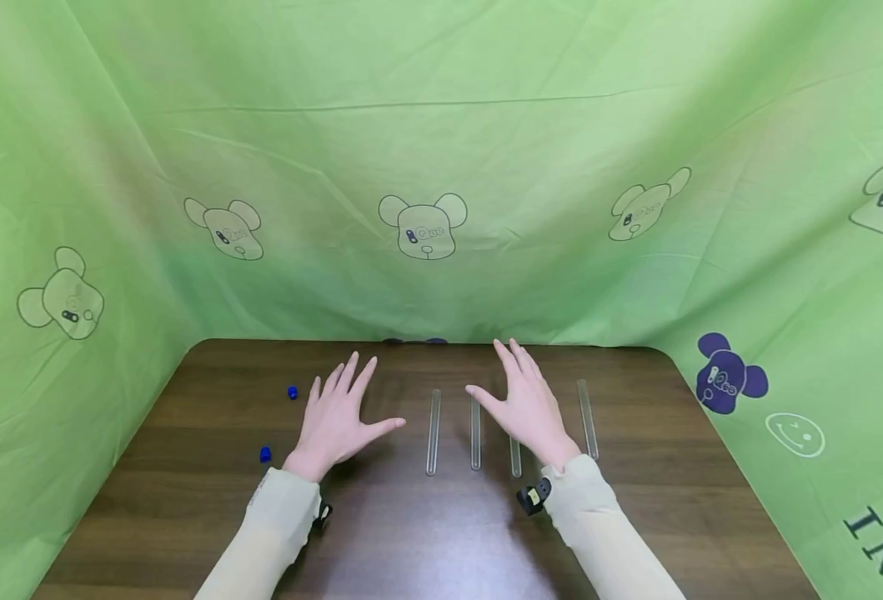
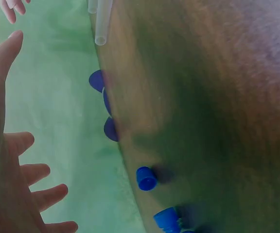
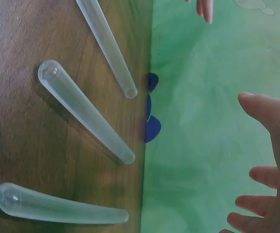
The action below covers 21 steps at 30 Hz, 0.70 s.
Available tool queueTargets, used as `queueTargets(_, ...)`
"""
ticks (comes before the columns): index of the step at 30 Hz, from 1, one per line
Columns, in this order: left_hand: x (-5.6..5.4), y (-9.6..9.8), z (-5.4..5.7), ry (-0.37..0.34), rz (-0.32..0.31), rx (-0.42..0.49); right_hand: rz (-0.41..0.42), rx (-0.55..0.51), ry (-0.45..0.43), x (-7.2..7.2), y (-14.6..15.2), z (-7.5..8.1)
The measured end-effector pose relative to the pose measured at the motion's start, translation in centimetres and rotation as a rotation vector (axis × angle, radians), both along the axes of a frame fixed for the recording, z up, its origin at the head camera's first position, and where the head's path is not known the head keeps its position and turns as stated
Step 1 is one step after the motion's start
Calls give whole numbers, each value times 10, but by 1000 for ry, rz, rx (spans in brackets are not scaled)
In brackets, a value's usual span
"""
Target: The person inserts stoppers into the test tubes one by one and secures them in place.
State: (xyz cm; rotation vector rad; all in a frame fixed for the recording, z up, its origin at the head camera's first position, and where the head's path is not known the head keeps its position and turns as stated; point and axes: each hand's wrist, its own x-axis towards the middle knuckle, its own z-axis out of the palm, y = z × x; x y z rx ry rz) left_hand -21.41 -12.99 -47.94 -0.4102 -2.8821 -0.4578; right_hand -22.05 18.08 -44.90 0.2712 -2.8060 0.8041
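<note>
My left hand point(image 1: 333, 422) hovers over the table with fingers spread and holds nothing. Small blue caps point(image 1: 293, 392) lie to its left; in the left wrist view one cap point(image 2: 146, 178) shows its hollow end and others sit at the lower edge. Over the right half my right hand point(image 1: 525, 406) is likewise spread, palm facing inward, with nothing in it. Several clear test tubes lie flat: one tube point(image 1: 433, 433) between the hands, others under or beside the right hand, and one tube point(image 1: 587, 419) to its right. Rounded ends show in the right wrist view on a tube point(image 3: 86, 111).
The brown wooden table point(image 1: 426, 550) has rounded far corners. A green cloth point(image 1: 426, 150) printed with bear heads hangs behind it and along both sides. Black wrist cameras point(image 1: 534, 496) are strapped at the light sleeves.
</note>
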Motion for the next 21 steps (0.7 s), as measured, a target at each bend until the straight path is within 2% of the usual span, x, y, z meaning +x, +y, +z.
queueTargets(9, 6, -2, -8, 2, 5, -6, -1, -33, -10, 4, -6, -4)
queueTargets(21, 9, -4, -17, -18, 20, 5, 17, -62, -49, 10, -13, -15)
